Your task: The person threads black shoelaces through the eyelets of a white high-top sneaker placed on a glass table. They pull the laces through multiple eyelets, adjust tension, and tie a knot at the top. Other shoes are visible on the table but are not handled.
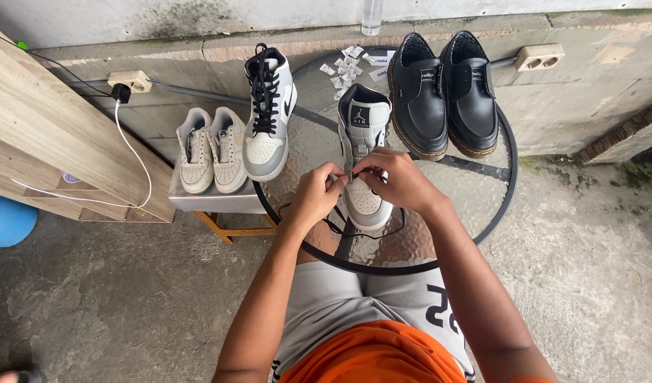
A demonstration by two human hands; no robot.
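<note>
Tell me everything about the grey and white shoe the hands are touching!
The grey and white high-top sneaker stands upright on the round glass table, toe toward the person. It looks like leather, with grey side panels, a white perforated toe, a white sole and a padded grey tongue with a black patch. The left hand and the right hand pinch a black lace over its front, and the loose lace loops onto the glass. Its laced twin stands apart to the left.

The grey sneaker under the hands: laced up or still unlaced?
Mostly unlaced. The grey sneaker shows bare upper eyelets and an open tongue; a black lace trails loose over the glass table while both hands work near its toe.
</note>
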